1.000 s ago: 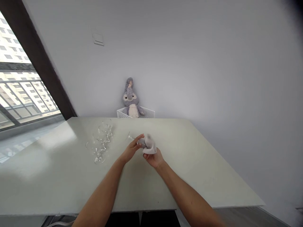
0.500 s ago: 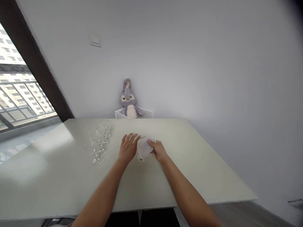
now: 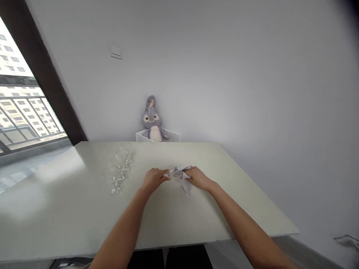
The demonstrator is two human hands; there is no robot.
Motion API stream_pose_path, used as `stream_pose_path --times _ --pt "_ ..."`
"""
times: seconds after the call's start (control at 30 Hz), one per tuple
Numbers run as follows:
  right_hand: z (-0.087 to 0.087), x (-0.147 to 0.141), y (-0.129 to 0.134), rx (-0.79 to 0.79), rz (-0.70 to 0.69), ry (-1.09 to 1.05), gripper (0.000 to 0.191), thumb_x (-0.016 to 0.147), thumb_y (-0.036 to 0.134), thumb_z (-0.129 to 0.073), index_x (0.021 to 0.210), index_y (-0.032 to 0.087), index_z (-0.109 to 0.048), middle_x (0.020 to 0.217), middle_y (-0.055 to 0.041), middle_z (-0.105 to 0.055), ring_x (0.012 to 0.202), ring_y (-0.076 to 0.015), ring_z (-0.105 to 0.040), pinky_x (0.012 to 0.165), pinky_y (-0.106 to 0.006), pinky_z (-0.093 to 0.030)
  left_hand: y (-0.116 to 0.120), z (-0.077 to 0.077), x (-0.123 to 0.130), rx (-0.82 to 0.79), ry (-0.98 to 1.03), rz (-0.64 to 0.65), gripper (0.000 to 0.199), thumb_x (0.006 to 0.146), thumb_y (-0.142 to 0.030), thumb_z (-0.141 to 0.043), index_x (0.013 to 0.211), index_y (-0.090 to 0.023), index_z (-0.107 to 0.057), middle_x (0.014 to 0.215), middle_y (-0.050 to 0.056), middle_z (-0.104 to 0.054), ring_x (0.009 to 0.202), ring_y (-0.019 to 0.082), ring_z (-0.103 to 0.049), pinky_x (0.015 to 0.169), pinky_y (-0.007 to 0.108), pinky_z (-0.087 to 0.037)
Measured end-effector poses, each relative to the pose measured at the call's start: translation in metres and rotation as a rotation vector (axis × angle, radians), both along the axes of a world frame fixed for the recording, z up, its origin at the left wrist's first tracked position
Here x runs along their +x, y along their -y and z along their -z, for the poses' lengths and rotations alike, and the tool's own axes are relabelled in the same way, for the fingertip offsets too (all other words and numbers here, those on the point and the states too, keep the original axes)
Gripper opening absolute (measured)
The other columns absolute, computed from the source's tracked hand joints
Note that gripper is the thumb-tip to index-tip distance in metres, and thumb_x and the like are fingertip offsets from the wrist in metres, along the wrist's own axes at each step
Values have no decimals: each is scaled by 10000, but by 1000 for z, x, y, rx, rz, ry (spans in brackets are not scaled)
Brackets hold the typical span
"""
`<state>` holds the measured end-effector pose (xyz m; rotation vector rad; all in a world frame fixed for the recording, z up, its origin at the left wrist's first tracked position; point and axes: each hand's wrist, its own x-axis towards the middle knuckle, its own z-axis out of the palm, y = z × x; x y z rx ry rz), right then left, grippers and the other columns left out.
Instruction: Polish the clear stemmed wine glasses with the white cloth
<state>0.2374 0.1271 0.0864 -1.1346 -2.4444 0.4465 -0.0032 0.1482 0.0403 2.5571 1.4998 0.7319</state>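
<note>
A clear stemmed glass [image 3: 169,173] shows only in part, a small shiny bit between my two hands above the table; the rest is hidden by fingers and cloth. My left hand [image 3: 153,180] pinches it between thumb and fingers. Bunched in my right hand [image 3: 198,178] is a pale grey cloth [image 3: 183,178], which lies against the right side of the glass with one end hanging down. Off to the left, several clear stemmed glasses [image 3: 120,173] stand close together in a slanting row, apart from my left hand.
The pale table [image 3: 224,209] reaches to the wall at the back. Behind its far edge a grey plush toy [image 3: 153,121] sits in a white perforated basket [image 3: 173,136]. A window with a railing [image 3: 25,116] is on the left.
The cloth was held up flat in front of my left hand and is now bunched and hanging. My right hand has moved slightly right. My left fingers, spread before, now pinch the glass.
</note>
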Motion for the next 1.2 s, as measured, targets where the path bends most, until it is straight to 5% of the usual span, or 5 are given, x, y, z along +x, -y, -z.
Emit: stream_pose_path --times 0.2,0.43,0.63,0.83,1.2 --pt "-24 19 26 303 160 125 388 813 135 -416 1152 287 -531 1135 -17 -594 1072 -205 -476 892 -376 -336 -1 -3 -5 -67 96 -106 416 754 -543 -472 1058 -293 -605 636 6 -609 614 156 -517 596 261 -298" --pt "-15 -42 32 540 -27 381 526 742 234 -568 1246 160 -438 1209 -129 -519 1240 -323 -277 1012 -518 -128 5 -1 11 192 -18 106 213 783 -270 -495 652 -177 -636 595 65 -580 650 176 -514 671 312 -326" --pt "-21 -57 -4 141 119 399 437 610 405 -676 986 200 -591 933 -98 -620 842 -259 -563 756 -371 -401 8 -2 10 400 -107 153 216 783 -159 -454 606 -164 -578 588 54 -553 636 159 -483 658 317 -312" --pt "-43 -28 -19 -375 -58 -129 468 625 398 -665 1058 252 -563 1004 -23 -602 871 -191 -563 671 -267 -437 7 0 7 392 -19 32 265 829 -345 -453 966 -187 -615 615 48 -585 662 175 -503 674 323 -314" --pt "38 -57 -20 -518 100 -1079 432 678 445 -620 995 161 -546 825 -43 -614 710 -163 -559 637 -280 -447 16 6 23 116 278 -224 264 745 -162 -496 989 -208 -586 709 22 -611 660 160 -537 637 278 -375"
